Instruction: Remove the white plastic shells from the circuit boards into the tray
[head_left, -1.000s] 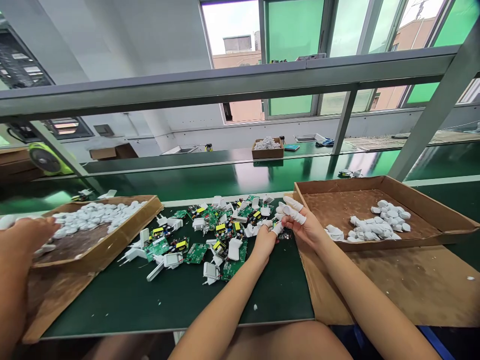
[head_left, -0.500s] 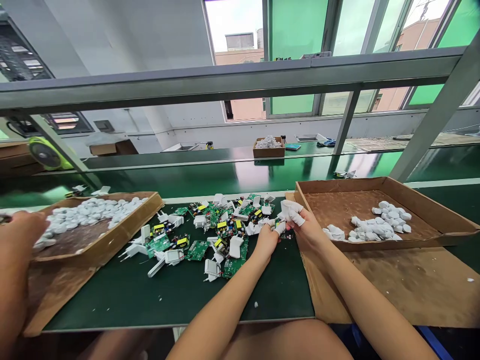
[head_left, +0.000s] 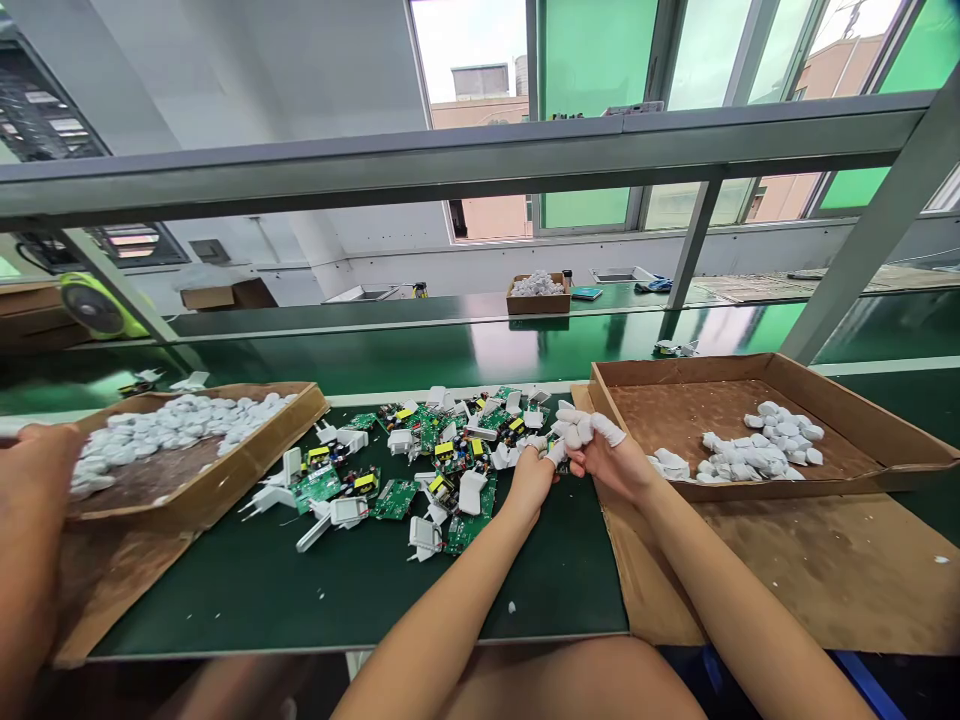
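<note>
My left hand (head_left: 531,480) is closed at the right edge of a pile of green circuit boards (head_left: 395,500) with white plug housings (head_left: 472,492). Its fingertips pinch a small piece that is mostly hidden. Close beside it, my right hand (head_left: 616,458) is closed around a clump of white putty-like lumps (head_left: 573,424). White wraps cover some fingertips of both hands. The two hands nearly touch, just left of a cardboard tray (head_left: 675,372) holding more white lumps (head_left: 750,455).
Another cardboard tray (head_left: 251,458) with white lumps stands at the left, where another person's hand (head_left: 37,470) reaches in. Behind the pile runs a green belt (head_left: 360,345). A metal rail (head_left: 465,165) crosses above. Farther back is a small box (head_left: 538,304) of white pieces.
My right hand has turned and its fingers have shifted around the white clump, which now shows more to the left. My left hand stays almost in place. The other person's hand has moved slightly.
</note>
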